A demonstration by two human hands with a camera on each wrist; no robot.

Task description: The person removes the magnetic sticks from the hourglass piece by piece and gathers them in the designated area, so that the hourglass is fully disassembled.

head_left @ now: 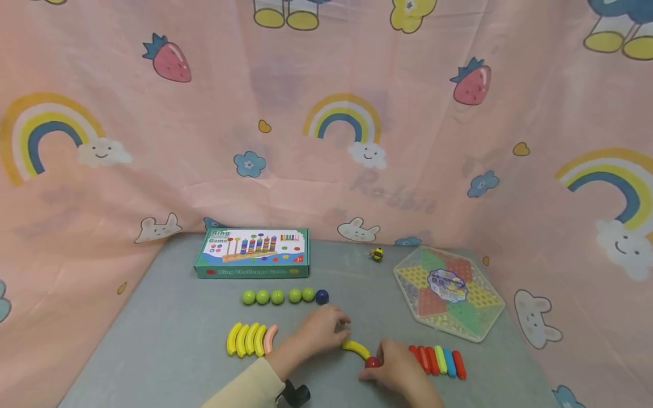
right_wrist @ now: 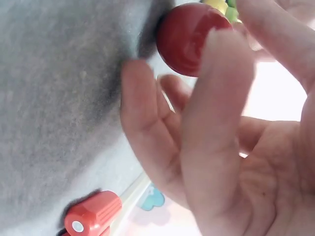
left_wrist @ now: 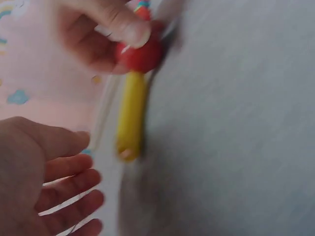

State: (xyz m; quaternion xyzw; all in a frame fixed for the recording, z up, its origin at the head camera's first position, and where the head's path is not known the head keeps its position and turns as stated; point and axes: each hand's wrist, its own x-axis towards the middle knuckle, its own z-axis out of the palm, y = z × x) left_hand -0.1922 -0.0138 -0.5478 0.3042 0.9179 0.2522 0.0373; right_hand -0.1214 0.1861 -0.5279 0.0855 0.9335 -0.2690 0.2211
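Between both hands, yellow curved piece — long axis toward red ball.

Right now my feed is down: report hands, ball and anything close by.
Right hand pinches red ball at yellow curved piece. Left hand open beside it. Straight sticks lie close right.

Both hands low and close together at about 6 o'clock in the head view.

The left hand reaches in from 7 o'clock on a cream-sleeved forearm, a dark wrist mount below it; the left wrist view shows its palm open, fingers spread and relaxed, holding nothing. The right hand comes up from 5 o'clock, its fingers curled forward; the right wrist view shows thumb and fingertips closing their grip on a red ball.
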